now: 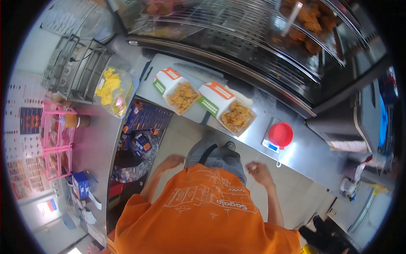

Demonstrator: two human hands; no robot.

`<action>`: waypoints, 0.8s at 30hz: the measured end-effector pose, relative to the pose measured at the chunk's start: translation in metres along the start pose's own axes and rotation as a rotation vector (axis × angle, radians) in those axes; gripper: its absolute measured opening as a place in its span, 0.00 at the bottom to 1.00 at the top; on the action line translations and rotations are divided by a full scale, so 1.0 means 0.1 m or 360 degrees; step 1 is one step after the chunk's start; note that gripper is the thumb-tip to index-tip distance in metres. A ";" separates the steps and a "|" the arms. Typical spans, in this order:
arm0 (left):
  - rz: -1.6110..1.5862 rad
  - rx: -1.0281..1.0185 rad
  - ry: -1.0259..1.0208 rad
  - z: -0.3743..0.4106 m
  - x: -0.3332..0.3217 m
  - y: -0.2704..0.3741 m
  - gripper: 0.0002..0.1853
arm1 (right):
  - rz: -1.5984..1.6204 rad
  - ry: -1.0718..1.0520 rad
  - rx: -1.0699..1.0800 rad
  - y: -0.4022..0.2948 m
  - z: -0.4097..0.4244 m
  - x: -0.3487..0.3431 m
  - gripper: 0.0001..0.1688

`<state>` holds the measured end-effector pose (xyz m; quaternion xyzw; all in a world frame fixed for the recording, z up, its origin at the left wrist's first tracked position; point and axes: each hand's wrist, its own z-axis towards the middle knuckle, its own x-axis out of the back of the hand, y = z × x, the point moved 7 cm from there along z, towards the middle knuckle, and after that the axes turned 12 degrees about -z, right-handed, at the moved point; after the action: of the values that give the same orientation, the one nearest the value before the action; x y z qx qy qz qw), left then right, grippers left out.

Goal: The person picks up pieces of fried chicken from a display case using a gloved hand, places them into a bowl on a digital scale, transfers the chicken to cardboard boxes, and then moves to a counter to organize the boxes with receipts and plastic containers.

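Observation:
My left hand (175,161) hangs beside my hip, its fingers blurred and partly curled, touching no item on the counter. On the other side, my right hand (258,171) is in the air with loosely bent fingers and no object visible in it. Before me, two open paper boxes in white, orange and green hold crispy fried pieces: the left box (170,77) rests on a white cutting board (151,83), the right box (219,95) at the board's right end. A red bowl (280,134) sits on a digital kitchen scale (267,143), nearest my right hand.
A glass display warmer (222,60) with wire racks and fried chicken (311,19) borders the steel counter (304,158). Leftward are a clear tub of yellow food (109,87), pink baskets (58,139) and a sauce bottle (71,121). A dark appliance (342,117) stands right.

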<state>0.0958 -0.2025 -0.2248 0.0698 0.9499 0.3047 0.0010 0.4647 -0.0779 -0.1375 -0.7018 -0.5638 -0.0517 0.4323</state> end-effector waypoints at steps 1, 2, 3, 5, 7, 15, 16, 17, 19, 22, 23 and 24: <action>0.0064 -0.0372 0.0274 0.03 0.22 0.18 0.18 | 0.0300 0.0142 -0.0059 -0.23 0.11 0.25 0.12; -0.0242 -0.0523 0.0509 0.03 0.36 0.43 0.19 | 0.0296 0.0475 0.0014 -0.47 0.18 0.54 0.13; -0.0549 -0.0680 0.0741 -0.03 0.46 0.76 0.20 | 0.0292 0.0815 0.0092 -0.66 0.24 0.79 0.14; -0.1030 -0.0815 0.0830 -0.02 0.60 1.16 0.27 | 0.0158 0.1090 0.0104 -0.87 0.47 1.02 0.16; -0.1086 -0.0868 0.0887 0.03 0.65 1.49 0.30 | 0.0023 0.1373 0.0113 -0.95 0.62 1.13 0.18; -0.0913 -0.1127 0.0921 0.26 0.92 1.80 0.35 | 0.0619 0.0872 0.0064 -0.54 1.25 0.88 0.15; -0.0910 -0.1026 0.0935 0.26 0.91 1.75 0.35 | 0.0745 0.0846 0.0051 -0.54 1.25 0.88 0.16; -0.0951 -0.1035 0.0965 0.26 0.90 1.75 0.35 | 0.0708 0.0827 0.0082 -0.53 1.25 0.87 0.16; -0.0927 -0.1061 0.1087 0.23 0.90 1.77 0.33 | 0.0818 0.0719 0.0133 -0.45 1.31 0.81 0.16; -0.1070 -0.1190 0.1104 0.21 0.94 1.72 0.31 | 0.0893 0.0642 0.0173 -0.34 1.40 0.77 0.16; -0.0963 -0.1213 0.1210 0.33 0.94 1.64 0.31 | 0.0934 0.0654 0.0172 -0.28 1.40 0.76 0.17; -0.0864 -0.1202 0.1329 0.42 0.93 1.53 0.31 | 0.1034 0.0620 0.0168 -0.22 1.40 0.74 0.17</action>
<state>0.0254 -0.0428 -0.1667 -0.3043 0.6807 0.6100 -0.2683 0.4145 0.0707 -0.1711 -0.7977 -0.2212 -0.0153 0.5608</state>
